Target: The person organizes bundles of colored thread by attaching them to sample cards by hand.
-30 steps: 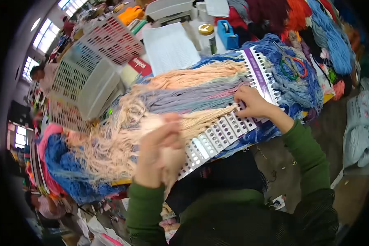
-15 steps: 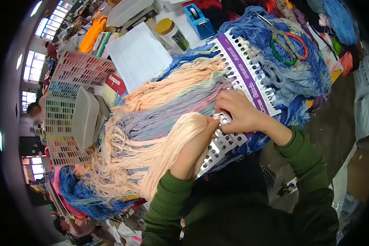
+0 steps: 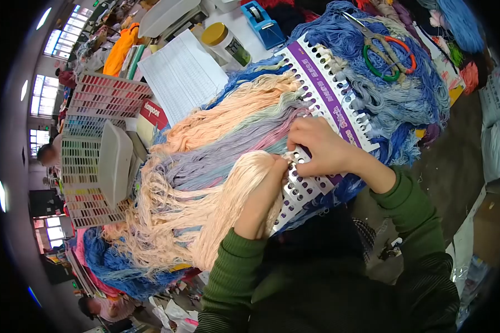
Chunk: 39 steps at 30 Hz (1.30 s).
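Observation:
A white and purple card (image 3: 329, 97) with holes along both edges lies on heaps of thread, and white punched cards (image 3: 300, 191) lie at its lower end. My left hand (image 3: 269, 172) is closed on a thick cream skein (image 3: 228, 208) at the edge of the punched cards. My right hand (image 3: 319, 147) pinches at the card holes beside it; what its fingertips hold is too small to make out. Peach thread (image 3: 233, 111) and lavender thread (image 3: 211, 155) run leftward from the holes. Blue thread (image 3: 394, 105) lies on the far side.
Scissors with red and green handles (image 3: 386, 53) rest on the blue thread. A blue tape dispenser (image 3: 263, 25), a gold-lidded jar (image 3: 228, 44), a lined sheet (image 3: 183, 75) and a colour chart (image 3: 86, 188) stand or lie behind. A person (image 3: 108, 308) is at lower left.
Both hands have shifted slightly left and up in view and stay close together at the card holes. The background has moved a little with the camera.

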Each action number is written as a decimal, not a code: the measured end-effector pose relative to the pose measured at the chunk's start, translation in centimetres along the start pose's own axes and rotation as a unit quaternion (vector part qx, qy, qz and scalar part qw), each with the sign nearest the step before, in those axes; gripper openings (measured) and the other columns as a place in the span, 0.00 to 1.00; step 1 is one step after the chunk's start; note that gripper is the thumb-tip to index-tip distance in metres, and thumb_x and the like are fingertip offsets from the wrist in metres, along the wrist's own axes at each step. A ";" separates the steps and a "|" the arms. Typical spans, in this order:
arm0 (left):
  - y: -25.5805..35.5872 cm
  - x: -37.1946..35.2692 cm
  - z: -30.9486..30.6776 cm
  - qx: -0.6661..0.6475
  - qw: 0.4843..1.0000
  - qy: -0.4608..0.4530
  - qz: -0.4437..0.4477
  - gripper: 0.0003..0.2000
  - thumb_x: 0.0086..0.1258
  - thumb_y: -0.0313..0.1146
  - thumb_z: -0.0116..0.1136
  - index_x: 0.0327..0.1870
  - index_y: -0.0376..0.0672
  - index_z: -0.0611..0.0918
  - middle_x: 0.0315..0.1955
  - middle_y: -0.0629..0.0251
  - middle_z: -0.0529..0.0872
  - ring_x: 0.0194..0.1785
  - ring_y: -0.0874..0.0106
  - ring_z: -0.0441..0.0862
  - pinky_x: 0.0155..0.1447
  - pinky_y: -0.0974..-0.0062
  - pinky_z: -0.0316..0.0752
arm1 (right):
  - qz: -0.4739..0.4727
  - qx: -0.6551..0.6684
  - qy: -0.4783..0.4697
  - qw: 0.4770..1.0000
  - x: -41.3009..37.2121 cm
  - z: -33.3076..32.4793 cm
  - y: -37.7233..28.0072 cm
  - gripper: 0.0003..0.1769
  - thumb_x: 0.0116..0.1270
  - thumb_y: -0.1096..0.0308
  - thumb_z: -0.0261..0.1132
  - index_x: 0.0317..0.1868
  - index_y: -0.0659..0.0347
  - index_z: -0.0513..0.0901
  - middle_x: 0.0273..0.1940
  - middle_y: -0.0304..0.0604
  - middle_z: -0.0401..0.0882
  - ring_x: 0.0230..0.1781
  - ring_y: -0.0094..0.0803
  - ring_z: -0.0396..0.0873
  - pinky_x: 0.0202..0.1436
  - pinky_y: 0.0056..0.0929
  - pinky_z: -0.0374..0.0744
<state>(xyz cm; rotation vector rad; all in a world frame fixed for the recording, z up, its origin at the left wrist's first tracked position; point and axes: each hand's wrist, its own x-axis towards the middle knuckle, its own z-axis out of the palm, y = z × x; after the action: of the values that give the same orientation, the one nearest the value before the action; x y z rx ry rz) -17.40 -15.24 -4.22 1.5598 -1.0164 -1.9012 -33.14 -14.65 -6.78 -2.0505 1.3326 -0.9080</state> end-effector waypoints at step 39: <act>-2.3 0.7 -1.4 0.071 0.991 -0.045 0.101 0.07 0.62 0.31 0.49 0.36 0.37 0.75 0.20 0.73 0.73 0.20 0.85 0.66 0.26 0.89 0.63 | 0.061 0.341 -0.029 0.938 0.0 -0.5 0.4 0.03 0.56 0.73 0.53 0.29 0.63 0.68 0.23 0.34 0.64 0.24 0.18 0.61 0.26 0.18 0.62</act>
<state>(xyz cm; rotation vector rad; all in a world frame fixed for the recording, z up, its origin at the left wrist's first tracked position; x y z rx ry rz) -16.03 -14.70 -6.58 1.3964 -1.3219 -1.8068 -33.75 -14.81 -6.80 -1.4290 0.9172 -1.0574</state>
